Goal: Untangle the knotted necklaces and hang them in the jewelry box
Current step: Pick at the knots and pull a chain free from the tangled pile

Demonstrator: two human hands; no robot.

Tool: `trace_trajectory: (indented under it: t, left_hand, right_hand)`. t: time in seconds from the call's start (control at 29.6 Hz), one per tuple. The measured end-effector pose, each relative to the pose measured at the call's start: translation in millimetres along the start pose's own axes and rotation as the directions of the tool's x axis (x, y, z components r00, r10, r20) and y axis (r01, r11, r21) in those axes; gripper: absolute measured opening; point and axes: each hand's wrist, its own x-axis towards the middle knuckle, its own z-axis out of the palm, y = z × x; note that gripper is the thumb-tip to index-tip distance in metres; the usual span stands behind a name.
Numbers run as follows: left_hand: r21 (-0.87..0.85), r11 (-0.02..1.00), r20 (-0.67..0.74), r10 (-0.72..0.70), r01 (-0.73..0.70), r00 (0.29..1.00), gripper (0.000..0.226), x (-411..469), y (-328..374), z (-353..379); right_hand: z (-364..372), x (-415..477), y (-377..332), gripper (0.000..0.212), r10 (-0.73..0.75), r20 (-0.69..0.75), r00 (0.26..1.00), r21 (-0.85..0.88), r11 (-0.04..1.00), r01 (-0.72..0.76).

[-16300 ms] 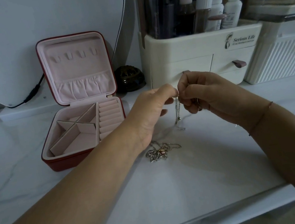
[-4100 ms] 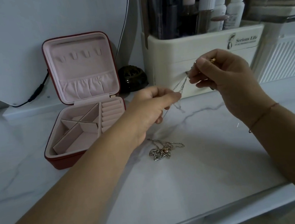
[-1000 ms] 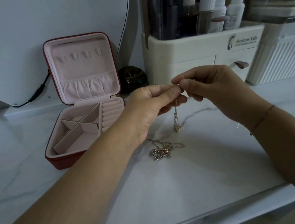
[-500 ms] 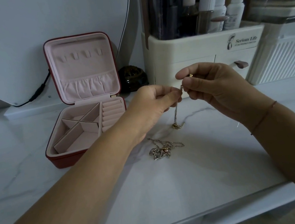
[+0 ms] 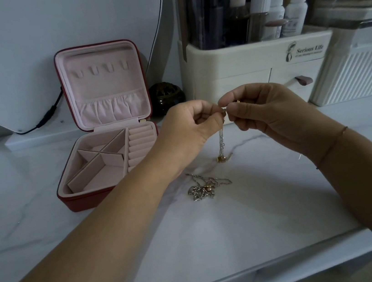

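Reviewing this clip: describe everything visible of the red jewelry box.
The jewelry box is square with rounded corners, red outside, lined in pale pink velvety fabric. It stands open on the white marble-look counter, lid upright. The lid carries four small hooks in a row above a gathered pocket. The base holds angled dividers and ring rolls along its right side. Nothing visible inside.

Left hand (image 5: 188, 131): pinches top of hanging necklace (image 5: 221, 144)
Right hand (image 5: 269, 114): pinches same chain, fingertips meeting left's
Necklace end: touches marble counter (image 5: 217, 232)
Tangled chains (image 5: 204, 186): on counter, below hands
Jewelry box (image 5: 105, 137): open, left of hands, compartments bare
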Motion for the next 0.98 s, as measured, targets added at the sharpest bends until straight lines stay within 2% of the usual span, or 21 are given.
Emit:
trace_trajectory:
  t: [0.14, 0.27, 0.37, 0.54, 0.64, 0.78, 0.98]
  left_hand:
    - [0.002, 1.000, -0.022, -0.024, 0.024, 0.999, 0.004, -0.1, -0.7, 0.4]
    - [0.063, 0.997, -0.019, -0.052, 0.053, 0.998, 0.018, 0.4, -2.2, 0.9]
    - [0.024, 0.997, 0.009, -0.080, 0.079, 0.997, 0.014, 1.1, -2.5, 0.1]
    - [-0.046, 0.991, 0.067, -0.124, 0.127, 0.990, 0.010, 1.4, -2.4, 0.5]
    - [-0.055, 0.989, 0.038, -0.138, 0.140, 0.990, 0.004, 0.4, -1.3, -0.3]
    - [-0.040, 0.987, -0.032, -0.156, 0.154, 0.987, 0.004, -0.5, 0.2, -1.6]
    - [0.017, 0.992, -0.006, -0.121, 0.121, 0.993, 0.010, -0.9, 0.7, -1.4]
  right_hand:
    - [-0.9, 0.4, 0.9, 0.022, 0.043, 0.041, 0.998, 0.008, 0.999, -0.043]
    - [-1.3, 1.1, 3.3, 0.021, 0.090, 0.076, 0.993, 0.039, 0.995, -0.093]
    - [-1.5, 1.1, 3.5, 0.024, 0.104, 0.069, 0.992, 0.049, 0.993, -0.108]
    - [-2.3, 1.4, 3.9, 0.022, 0.119, 0.045, 0.992, 0.000, 0.993, -0.119]
    - [-1.6, 1.7, 4.7, 0.024, 0.120, 0.007, 0.993, -0.085, 0.989, -0.119]
    - [-0.5, 1.1, 4.2, 0.029, 0.076, -0.034, 0.997, -0.150, 0.985, -0.080]
    - [-0.4, 1.5, 4.4, 0.025, 0.038, -0.083, 0.996, -0.194, 0.979, -0.053]
